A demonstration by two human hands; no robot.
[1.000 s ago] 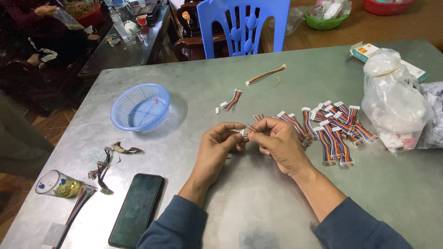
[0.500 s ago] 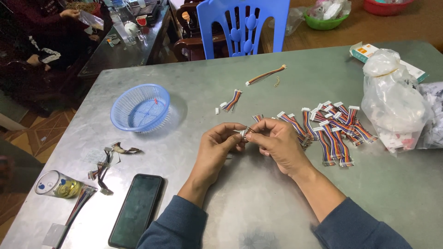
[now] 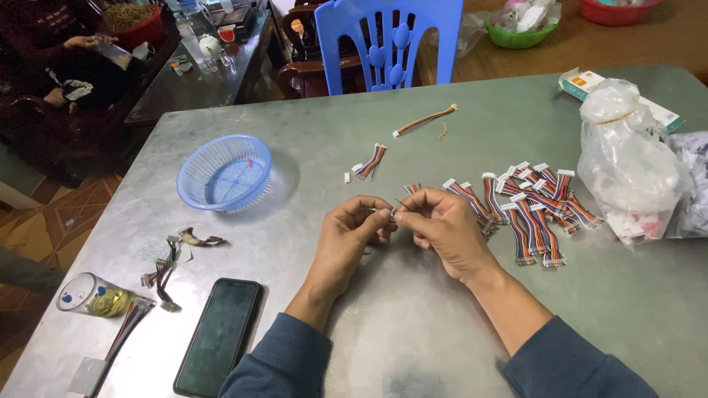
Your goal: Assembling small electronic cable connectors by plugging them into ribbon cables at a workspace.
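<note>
Small white connector (image 3: 391,214) was pinched between both hands, left hand (image 3: 359,228) and right hand (image 3: 442,230), fingers of each clenched on it just above the bench (image 3: 413,324). Looked mid-job: a pile of ribbon cables (image 3: 531,206) sat just right of the hands, a few strays near the basket (image 3: 225,172).

We get single head view only, looking steeply down and forward over grey table (image 3: 457,324). Close on our left hand (image 3: 354,232) and right hand (image 3: 442,228), mid-frame; blue chair (image 3: 391,44) beyond them. No second view to overlap.
</note>
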